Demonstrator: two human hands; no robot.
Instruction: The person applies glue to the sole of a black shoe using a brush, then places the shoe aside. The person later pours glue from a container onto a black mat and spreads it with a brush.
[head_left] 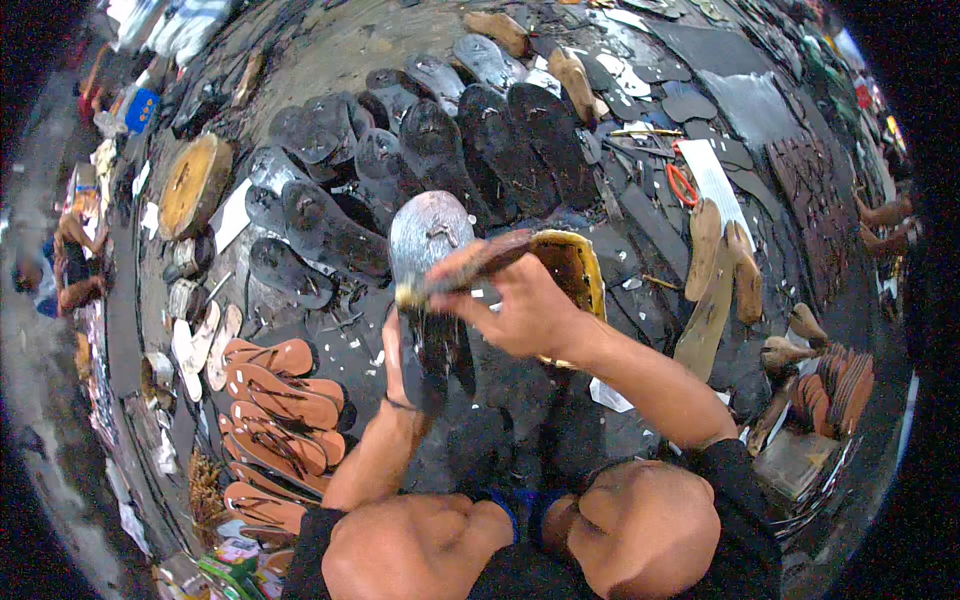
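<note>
My right hand (530, 312) is closed round a brush (490, 258) with a dark handle. Its pale bristle end rests against or just over a sandal sole (430, 215), whose upper part has a wet, whitish sheen. From below, my left hand (393, 350) holds this sole up; most of its fingers are hidden behind it. Just right of the sole, partly behind my right wrist, stands a container (597, 285) with a yellow, crusted rim. Beyond the sole lie several dark soles (435, 140) in rows, some of them shiny.
Brown flip-flops (285, 395) are lined up at the left, near pale soles (195, 350). A round wooden block (195, 187) lies farther left. On the right are red-handled scissors (682, 186), wooden shoe lasts (745, 275) and stacked brown soles (835, 390). Dark sheet scraps (715, 50) cover the far ground.
</note>
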